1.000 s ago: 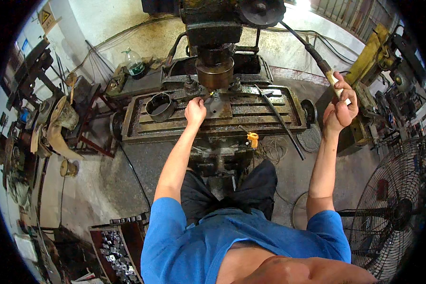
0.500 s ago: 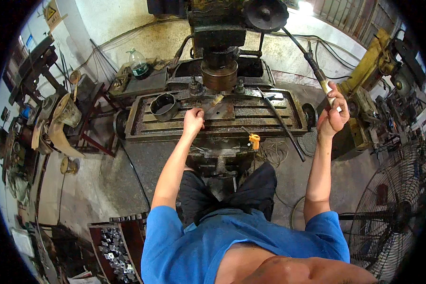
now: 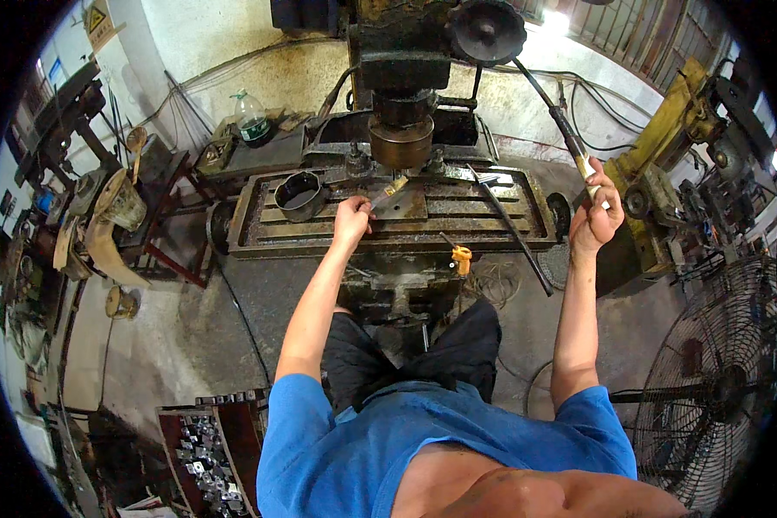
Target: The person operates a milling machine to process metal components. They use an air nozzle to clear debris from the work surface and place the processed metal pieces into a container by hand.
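Note:
My left hand [image 3: 351, 221] is closed round the handle of a small brush [image 3: 394, 188]. The bristles point away from me, over the slotted machine table [image 3: 285, 239] and just below the round spindle head [image 3: 401, 142]. To the left of that hand, a dark metal pot [image 3: 300, 212] with dark liquid stands on the table. My right hand [image 3: 597, 216] is raised on the right, its fingers wrapped round the pale end of a long machine lever [image 3: 570, 134]. The lever slants up to a round black hub [image 3: 488, 32].
A long dark bar [image 3: 514, 226] lies across the table's right side, its end overhanging the front edge. A yellow-handled tool [image 3: 462, 259] sits at the front. A caged fan [image 3: 716, 388] stands lower right; a tray of metal pieces [image 3: 205, 457] is lower left.
My right hand and the lever's end have shifted slightly left and down. My left hand keeps the brush at nearly the same spot over the table.

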The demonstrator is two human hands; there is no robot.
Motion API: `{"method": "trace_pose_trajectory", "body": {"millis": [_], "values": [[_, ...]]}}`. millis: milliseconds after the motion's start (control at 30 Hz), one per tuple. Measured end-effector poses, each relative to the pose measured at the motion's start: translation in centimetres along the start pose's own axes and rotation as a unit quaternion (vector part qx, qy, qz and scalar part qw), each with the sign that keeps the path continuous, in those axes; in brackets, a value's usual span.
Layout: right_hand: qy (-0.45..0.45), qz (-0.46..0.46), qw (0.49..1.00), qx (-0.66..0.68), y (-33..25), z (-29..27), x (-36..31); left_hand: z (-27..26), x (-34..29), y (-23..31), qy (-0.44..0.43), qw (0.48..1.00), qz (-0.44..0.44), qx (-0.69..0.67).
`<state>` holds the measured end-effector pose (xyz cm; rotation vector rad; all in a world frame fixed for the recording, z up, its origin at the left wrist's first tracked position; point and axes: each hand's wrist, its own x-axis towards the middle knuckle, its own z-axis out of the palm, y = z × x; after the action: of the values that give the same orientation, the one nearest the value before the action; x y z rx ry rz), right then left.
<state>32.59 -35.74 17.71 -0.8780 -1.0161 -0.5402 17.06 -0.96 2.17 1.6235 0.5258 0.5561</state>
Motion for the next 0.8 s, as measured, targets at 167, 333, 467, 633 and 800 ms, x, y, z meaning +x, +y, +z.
{"method": "trace_pose_trajectory", "body": {"millis": [167,333,467,633,800], "values": [[0.004,0.002,1.000,-0.030,-1.1,0.2,1.6,0.4,0.1,1.0,0.007,1.000,-0.015,0.016],[0.019,-0.020,0.999,-0.044,-2.0,1.6,3.1,0.3,0.1,1.0,0.017,0.999,0.003,0.032],[-0.025,-0.059,0.998,-0.017,-2.1,1.2,4.6,0.7,0.5,0.8,0.031,0.997,0.022,0.071],[-0.031,-0.085,0.995,-0.050,-2.7,1.5,6.4,1.3,2.1,-0.8,0.060,0.991,0.018,0.122],[-0.029,-0.095,0.989,-0.108,-2.8,1.4,8.5,1.8,1.9,0.3,0.062,0.985,0.039,0.155]]}}
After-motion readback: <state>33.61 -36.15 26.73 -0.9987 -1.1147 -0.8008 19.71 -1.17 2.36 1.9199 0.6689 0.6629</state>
